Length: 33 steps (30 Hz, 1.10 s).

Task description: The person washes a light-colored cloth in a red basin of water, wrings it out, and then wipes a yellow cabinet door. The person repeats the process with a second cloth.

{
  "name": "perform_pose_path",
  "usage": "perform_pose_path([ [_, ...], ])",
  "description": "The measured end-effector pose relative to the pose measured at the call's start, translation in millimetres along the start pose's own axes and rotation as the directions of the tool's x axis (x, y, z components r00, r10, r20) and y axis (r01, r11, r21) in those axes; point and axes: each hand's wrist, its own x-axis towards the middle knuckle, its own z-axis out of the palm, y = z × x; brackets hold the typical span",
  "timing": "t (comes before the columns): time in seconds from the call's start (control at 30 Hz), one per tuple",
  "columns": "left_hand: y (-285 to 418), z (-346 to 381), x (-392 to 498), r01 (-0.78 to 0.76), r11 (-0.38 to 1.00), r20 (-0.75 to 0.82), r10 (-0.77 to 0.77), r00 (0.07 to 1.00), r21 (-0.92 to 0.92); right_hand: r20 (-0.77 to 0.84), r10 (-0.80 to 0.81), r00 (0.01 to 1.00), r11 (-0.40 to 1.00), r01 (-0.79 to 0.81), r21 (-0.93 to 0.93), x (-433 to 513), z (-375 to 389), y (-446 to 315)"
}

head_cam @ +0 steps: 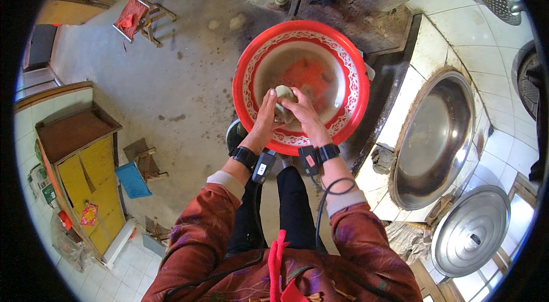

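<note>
A red enamel basin (242,87) with a white patterned band lies before me, with murky water inside and a red pattern showing through at its bottom. Over the near part of the basin, my left hand (268,113) and my right hand (302,111) hold a wet, greyish cloth (285,93) between them. It is bunched up, and its lower part is partly hidden by the fingers. Both wrists wear black straps with small boxes, and a cable runs from the right one.
At the right, a large metal wok (433,139) is set in a tiled stove (381,177), with a round metal lid (472,231) nearby. Folding stools (131,19) with red and blue (133,180) seats stand at the left, near a yellow-doored cabinet (88,186).
</note>
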Motion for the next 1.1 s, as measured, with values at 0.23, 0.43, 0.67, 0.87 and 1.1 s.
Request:
perform_pose_path([
  [0.23,-25.1,21.8,21.7,-0.405,0.690,0.012,0.498,0.867,0.600,-0.538,-0.119,0.834,0.980,0.184,0.070,-26.6,26.6,3.9],
  [0.43,-15.6,32.6,17.5,-0.332,0.502,0.035,0.512,0.858,0.798,-0.637,-0.141,0.758,0.975,0.218,0.044,-13.9,18.6,21.4],
  [0.67,6.7,57.6,-5.1,-0.255,0.421,0.033,0.467,0.883,0.871,-0.598,-0.193,0.778,0.980,0.187,-0.074,-9.7,4.3,23.4],
  [0.87,2.7,57.2,2.2,-0.226,0.369,0.035,0.459,0.888,0.902,-0.549,-0.205,0.810,0.974,0.111,-0.200,-4.4,-4.8,26.9],
  [1.1,-11.4,41.2,23.2,-0.293,0.342,0.103,0.479,0.872,0.893,-0.395,0.025,0.918,0.919,-0.177,-0.352,-13.7,-18.3,8.5],
])
